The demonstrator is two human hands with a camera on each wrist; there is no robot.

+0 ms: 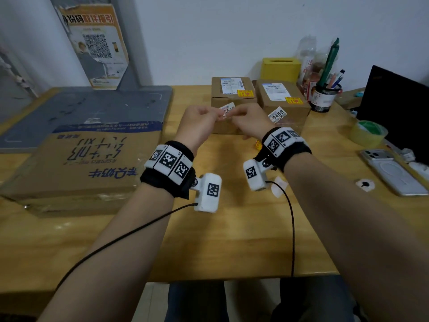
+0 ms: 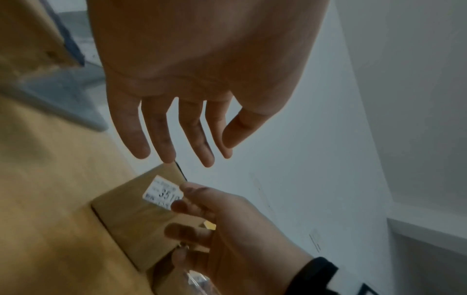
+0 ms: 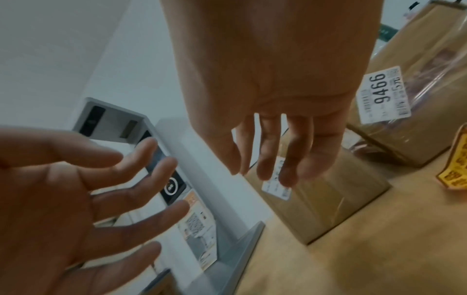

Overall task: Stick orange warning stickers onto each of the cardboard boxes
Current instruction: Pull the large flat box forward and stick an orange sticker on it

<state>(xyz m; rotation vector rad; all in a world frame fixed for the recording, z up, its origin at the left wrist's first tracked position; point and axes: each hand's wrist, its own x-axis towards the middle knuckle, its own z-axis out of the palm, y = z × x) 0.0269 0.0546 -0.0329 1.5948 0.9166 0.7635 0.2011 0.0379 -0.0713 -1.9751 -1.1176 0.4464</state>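
Two small cardboard boxes stand at the back of the table. The left box (image 1: 218, 95) and the right box (image 1: 274, 104) each carry an orange warning sticker (image 1: 244, 93) (image 1: 293, 100) on top. A large flat cardboard box (image 1: 76, 163) lies at the left with no orange sticker in sight. My left hand (image 1: 206, 115) (image 2: 197, 139) and right hand (image 1: 243, 118) (image 3: 275, 159) hover close together before the left box's white 3510 label (image 2: 161, 191). Both have relaxed, straight fingers and hold nothing. An orange sticker sheet (image 1: 258, 144) (image 3: 454, 169) lies on the table under my right wrist.
A grey board (image 1: 92, 108) lies behind the flat box. At the right are a pen holder (image 1: 325, 96), yellow tissue box (image 1: 281, 69), tape roll (image 1: 369, 133), phone (image 1: 392, 170) and black screen (image 1: 394, 108). A white paper scrap (image 1: 279, 185) lies mid-table.
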